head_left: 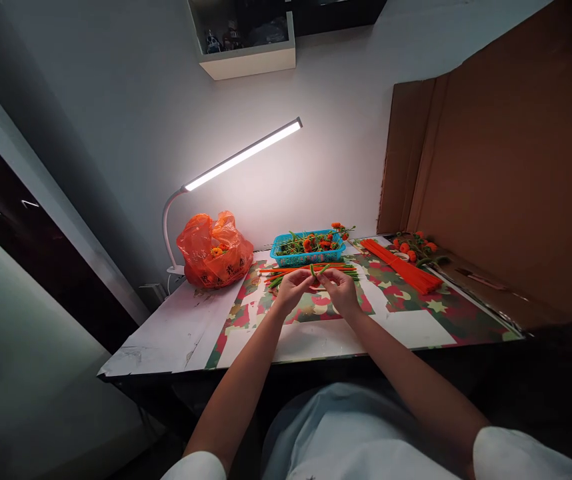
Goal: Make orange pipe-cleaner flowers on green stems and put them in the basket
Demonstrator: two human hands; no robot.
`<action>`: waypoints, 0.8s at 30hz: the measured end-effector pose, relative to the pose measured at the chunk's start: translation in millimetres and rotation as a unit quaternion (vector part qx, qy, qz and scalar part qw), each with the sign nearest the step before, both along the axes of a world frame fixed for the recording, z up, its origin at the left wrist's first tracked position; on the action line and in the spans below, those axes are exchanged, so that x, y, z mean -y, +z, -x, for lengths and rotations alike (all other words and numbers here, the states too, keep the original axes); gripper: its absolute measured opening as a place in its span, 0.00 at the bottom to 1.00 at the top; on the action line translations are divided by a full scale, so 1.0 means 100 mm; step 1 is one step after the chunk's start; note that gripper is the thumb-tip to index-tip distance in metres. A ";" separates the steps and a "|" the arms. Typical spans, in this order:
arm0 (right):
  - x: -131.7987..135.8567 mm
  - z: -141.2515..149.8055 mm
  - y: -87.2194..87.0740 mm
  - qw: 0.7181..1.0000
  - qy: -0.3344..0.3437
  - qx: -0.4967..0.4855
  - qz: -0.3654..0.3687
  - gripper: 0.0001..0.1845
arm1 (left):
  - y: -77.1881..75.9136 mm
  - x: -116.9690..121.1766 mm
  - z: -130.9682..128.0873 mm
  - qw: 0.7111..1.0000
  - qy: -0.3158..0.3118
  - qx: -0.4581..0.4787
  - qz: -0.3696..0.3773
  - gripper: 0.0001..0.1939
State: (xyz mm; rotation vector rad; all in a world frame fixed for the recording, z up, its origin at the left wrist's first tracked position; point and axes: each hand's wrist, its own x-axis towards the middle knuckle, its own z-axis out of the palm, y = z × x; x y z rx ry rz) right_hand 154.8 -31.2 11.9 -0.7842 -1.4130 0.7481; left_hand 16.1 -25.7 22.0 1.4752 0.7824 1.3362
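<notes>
We pinch a green stem [323,269] between left hand [296,285] and right hand [339,288]; likely light, bendable, best gripped near its ends.

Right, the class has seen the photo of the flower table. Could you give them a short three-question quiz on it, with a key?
1. True or false: the lamp above the table is switched off.

2. What does the blue basket hold?
A) A roll of tape
B) Orange flowers among green stems
C) Small figurines

3. Fill in the colour: the left hand and right hand are pinching thin, ____ material.

Key: 1. False; 2. B; 3. green
</notes>
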 end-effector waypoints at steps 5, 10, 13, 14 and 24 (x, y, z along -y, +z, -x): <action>0.00 -0.02 0.00 0.999 0.034 0.002 -0.014 0.15 | -0.01 -0.01 -0.01 1.000 0.002 0.003 -0.013 0.17; -0.03 -0.07 0.03 0.997 0.052 0.036 -0.040 0.14 | -0.02 -0.03 0.01 1.000 -0.004 0.019 0.006 0.17; -0.05 -0.10 0.05 0.995 0.077 0.067 -0.017 0.15 | -0.02 -0.03 0.02 1.000 -0.013 0.012 0.014 0.17; -0.06 -0.11 0.06 0.994 0.080 0.079 -0.009 0.16 | -0.01 -0.02 0.02 1.000 -0.015 0.006 0.013 0.17; -0.05 -0.10 0.06 0.996 0.063 0.056 0.030 0.16 | -0.01 0.00 -0.01 1.000 -0.010 -0.021 -0.003 0.19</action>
